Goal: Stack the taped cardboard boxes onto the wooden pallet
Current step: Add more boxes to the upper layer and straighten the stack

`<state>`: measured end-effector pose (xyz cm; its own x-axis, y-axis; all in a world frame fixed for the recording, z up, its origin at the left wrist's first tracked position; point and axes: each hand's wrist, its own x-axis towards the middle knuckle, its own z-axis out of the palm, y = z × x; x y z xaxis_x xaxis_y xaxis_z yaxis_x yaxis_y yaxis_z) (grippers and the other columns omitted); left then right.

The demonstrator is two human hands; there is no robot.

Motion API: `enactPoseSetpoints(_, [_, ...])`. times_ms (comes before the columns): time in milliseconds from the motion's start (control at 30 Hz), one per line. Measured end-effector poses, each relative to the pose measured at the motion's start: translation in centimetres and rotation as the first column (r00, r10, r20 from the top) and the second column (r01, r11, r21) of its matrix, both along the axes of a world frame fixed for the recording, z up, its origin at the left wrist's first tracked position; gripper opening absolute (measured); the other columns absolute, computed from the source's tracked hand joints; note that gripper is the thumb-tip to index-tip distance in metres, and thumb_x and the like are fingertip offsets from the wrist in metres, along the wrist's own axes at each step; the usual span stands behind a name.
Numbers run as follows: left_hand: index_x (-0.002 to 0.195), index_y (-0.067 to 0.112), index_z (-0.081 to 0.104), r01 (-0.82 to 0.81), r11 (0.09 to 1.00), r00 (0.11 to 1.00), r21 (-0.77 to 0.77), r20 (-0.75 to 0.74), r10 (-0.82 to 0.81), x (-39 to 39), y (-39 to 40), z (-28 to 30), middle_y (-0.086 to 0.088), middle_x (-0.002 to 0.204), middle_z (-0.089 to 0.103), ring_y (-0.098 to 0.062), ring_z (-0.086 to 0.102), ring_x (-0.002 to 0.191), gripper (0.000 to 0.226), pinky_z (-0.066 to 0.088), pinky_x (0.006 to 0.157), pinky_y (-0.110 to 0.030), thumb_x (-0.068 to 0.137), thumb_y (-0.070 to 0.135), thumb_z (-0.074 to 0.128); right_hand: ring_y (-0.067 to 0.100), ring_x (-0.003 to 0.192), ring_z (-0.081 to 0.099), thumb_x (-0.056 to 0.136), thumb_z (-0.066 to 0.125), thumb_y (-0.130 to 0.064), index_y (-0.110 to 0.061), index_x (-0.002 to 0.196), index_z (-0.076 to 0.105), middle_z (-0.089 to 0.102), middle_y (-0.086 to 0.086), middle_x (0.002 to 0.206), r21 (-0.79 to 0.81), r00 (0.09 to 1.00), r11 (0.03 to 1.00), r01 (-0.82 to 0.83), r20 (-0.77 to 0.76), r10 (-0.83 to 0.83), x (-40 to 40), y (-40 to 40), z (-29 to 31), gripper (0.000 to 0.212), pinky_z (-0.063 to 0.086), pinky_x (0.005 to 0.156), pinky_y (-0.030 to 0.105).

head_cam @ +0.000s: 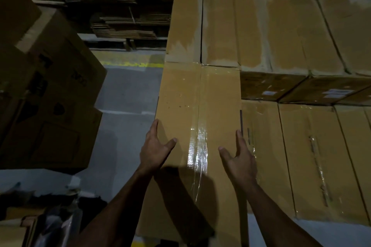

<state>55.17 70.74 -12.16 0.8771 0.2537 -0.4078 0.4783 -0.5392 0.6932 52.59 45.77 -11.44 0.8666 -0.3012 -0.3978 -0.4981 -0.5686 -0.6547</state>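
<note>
Bracketing taped box [198,118]: left hand [154,150] on left edge, right hand [240,158] on right edge, both spread open, gripping nothing; long axis running straight ahead.

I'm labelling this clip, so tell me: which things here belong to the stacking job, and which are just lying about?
Part of the job:
- taped box, with both hands on it
- left hand at its left edge
- right hand at its right edge
- stacked boxes alongside

Just lying about:
- printed cartons on the left
- flat cardboard piles behind
- yellow floor line

The pallet itself is not visible.
</note>
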Motion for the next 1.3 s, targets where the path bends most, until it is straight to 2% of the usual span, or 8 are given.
enactPoseSetpoints(200, [0.152,0.037,0.013,-0.038,0.999,0.998,-0.030,-0.042,0.037,0.6,0.0,-1.1,0.001,0.155,0.033,-0.030,0.043,0.134,0.097,0.040,0.106,-0.056,0.078,0.049,0.075,0.031,0.139,0.041,0.088,0.067,-0.049,-0.047,0.154,0.016,0.039,0.001,0.156,-0.011,1.000,1.000,0.001,-0.027,-0.001,0.7,-0.1,-0.6,0.084,0.037,0.109,0.051])
enactPoseSetpoints(400, [0.153,0.034,0.012,-0.038,0.996,0.999,-0.076,-0.039,0.035,0.5,-0.2,-2.0,-0.001,0.155,0.030,-0.030,0.039,0.136,0.103,0.041,0.106,-0.056,0.073,0.051,0.075,0.032,0.136,0.044,0.087,0.068,-0.050,-0.051,0.152,0.014,0.042,0.001,0.154,-0.020,0.999,1.000,0.016,-0.036,-0.017,0.8,-0.1,-1.7,0.085,0.040,0.107,0.052])
enactPoseSetpoints(700, [0.155,0.025,0.013,-0.002,0.996,1.000,-0.087,-0.012,0.001,1.1,-0.2,-2.6,-0.008,0.157,0.025,-0.030,0.033,0.140,0.097,0.035,0.111,-0.048,0.082,0.032,0.076,0.029,0.134,0.046,0.086,0.063,-0.056,-0.054,0.151,0.004,0.042,0.002,0.152,-0.028,0.998,0.999,-0.030,-0.053,0.028,1.1,-0.4,-2.8,0.088,0.044,0.104,0.052])
enactPoseSetpoints(867, [0.155,0.027,0.007,0.072,0.997,0.997,-0.038,-0.025,-0.073,0.7,0.0,-2.1,-0.010,0.157,0.023,-0.030,0.030,0.140,0.097,0.032,0.112,-0.047,0.084,0.046,0.070,0.033,0.136,0.043,0.089,0.060,-0.058,-0.052,0.152,-0.002,0.034,0.006,0.156,-0.019,0.994,0.997,-0.075,-0.084,0.073,1.0,-0.7,-2.4,0.089,0.040,0.106,0.052])
enactPoseSetpoints(967, [0.151,0.032,0.013,0.008,0.995,0.999,-0.100,-0.047,-0.013,0.0,0.6,-3.0,-0.010,0.147,0.039,-0.031,0.046,0.128,0.105,0.044,0.103,-0.054,0.070,0.066,0.070,0.036,0.141,0.037,0.089,0.065,-0.053,-0.040,0.156,-0.006,0.024,0.009,0.162,0.046,0.995,0.999,0.014,-0.102,-0.009,0.3,-0.7,-1.7,0.099,0.036,0.109,0.053])
enactPoseSetpoints(1033, [0.148,0.026,0.017,-0.060,0.988,0.995,-0.145,-0.089,0.047,-1.3,1.0,-4.4,-0.011,0.139,0.049,-0.031,0.055,0.120,0.110,0.051,0.096,-0.053,0.062,0.068,0.073,0.038,0.141,0.036,0.088,0.066,-0.052,-0.036,0.156,-0.008,0.025,0.010,0.162,0.073,0.989,0.995,0.070,-0.137,-0.060,-1.2,-0.5,-1.3,0.102,0.035,0.110,0.053])
enactPoseSetpoints(1167, [0.146,0.011,0.027,-0.157,0.949,0.983,-0.273,-0.140,0.122,-5.3,0.7,-3.2,-0.008,0.128,0.057,-0.026,0.058,0.112,0.095,0.051,0.097,-0.045,0.075,0.042,0.081,0.038,0.140,0.038,0.088,0.065,-0.056,-0.024,0.158,0.010,0.034,0.012,0.158,0.085,0.952,0.975,0.203,-0.250,-0.177,-5.4,-0.2,-1.3,0.095,0.035,0.112,0.049])
enactPoseSetpoints(1300, [0.131,0.006,0.053,-0.293,0.857,0.953,-0.424,-0.204,0.225,-7.4,0.8,-3.2,-0.012,0.118,0.066,-0.028,0.066,0.104,0.064,0.055,0.087,-0.040,0.078,0.026,0.082,0.036,0.141,0.037,0.086,0.067,-0.057,-0.020,0.156,0.021,0.036,0.011,0.157,0.118,0.945,0.961,0.251,-0.245,-0.217,-6.8,-0.1,-1.3,0.091,0.035,0.112,0.047])
